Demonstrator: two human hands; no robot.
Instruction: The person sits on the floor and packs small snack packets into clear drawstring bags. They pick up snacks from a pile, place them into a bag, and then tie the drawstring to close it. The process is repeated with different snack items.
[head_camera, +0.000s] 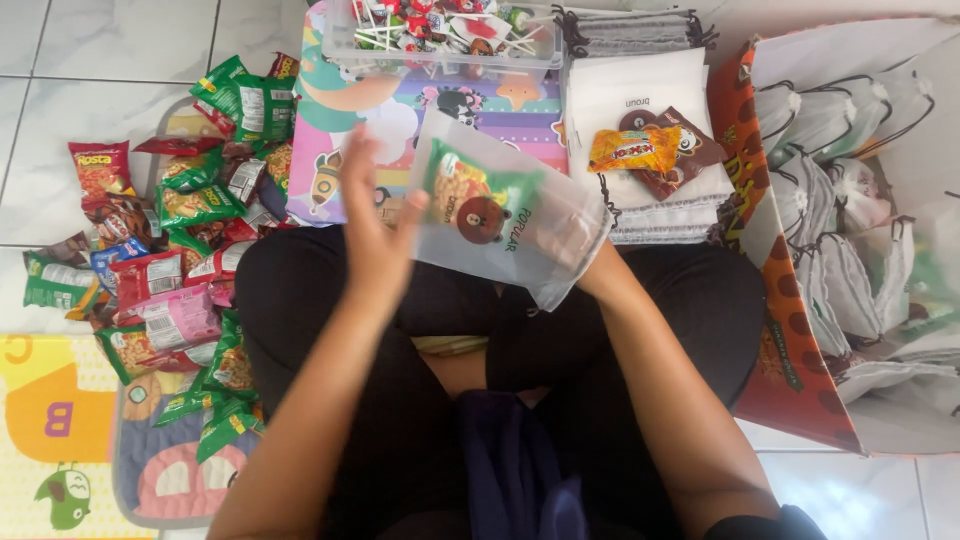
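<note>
White floor tiles and a colourful play mat (70, 420) surround a seated person. Left hand (375, 225), fingers spread, steadies the edge of a translucent drawstring pouch (540, 235) held above the lap; right hand is hidden behind it, grip unclear. A green snack packet (470, 190) sits inside. Filling appears under way; another item from the snack pile (180, 250) or stacked pouches (650, 100) would likely follow.

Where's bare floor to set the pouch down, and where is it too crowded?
Free: white tile at upper left, above the snack packet pile; a tile strip at lower right, below the big bag of filled pouches. Crowded: the pile on the left, the lollipop tub and the folded pouch stack ahead.
</note>
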